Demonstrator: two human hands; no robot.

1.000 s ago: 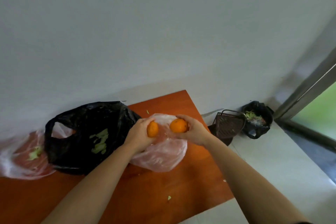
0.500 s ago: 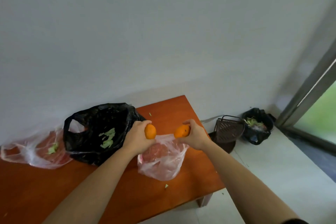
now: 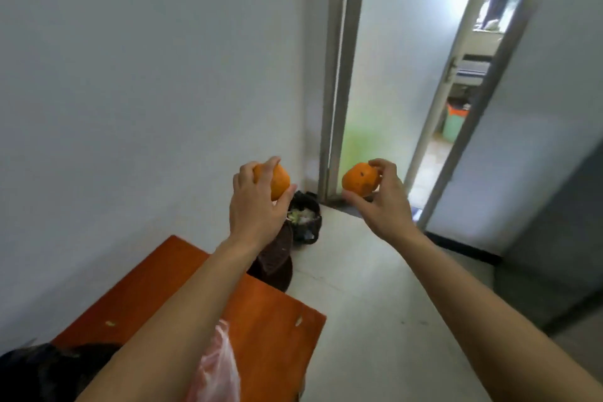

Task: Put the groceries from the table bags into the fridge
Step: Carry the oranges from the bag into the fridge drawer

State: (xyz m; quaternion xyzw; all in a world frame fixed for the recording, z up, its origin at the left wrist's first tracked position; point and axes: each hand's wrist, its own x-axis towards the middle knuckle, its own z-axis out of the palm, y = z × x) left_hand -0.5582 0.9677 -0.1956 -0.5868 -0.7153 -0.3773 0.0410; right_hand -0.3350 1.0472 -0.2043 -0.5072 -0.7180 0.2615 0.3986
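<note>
A pale grey wall fills the left of my head view, with an open doorway [image 3: 385, 81] beyond it and light floor tiles running toward it. The orange wooden table [image 3: 261, 313] sits low in the view, under my left forearm.

My left hand [image 3: 257, 202] has its grip wrapped round a round orange fruit [image 3: 280, 180], fingers over the top and thumb beneath. My right hand [image 3: 383, 199] pinches a second orange fruit with dark specks [image 3: 360, 180] between fingertips and thumb. Both are raised clear of the table, between it and the doorway, apart from each other; I judge I hold one in each hand to carry two in a single trip.

On the table's near end lie a thin pink plastic bag [image 3: 215, 369] and a black plastic bag [image 3: 49, 369], so more groceries likely remain. The fridge is not in view. Past the table's far end, a dark brown basket [image 3: 277, 258] and a black-lined waste bin [image 3: 305, 220] stand on the floor near the doorway, things to step around.
</note>
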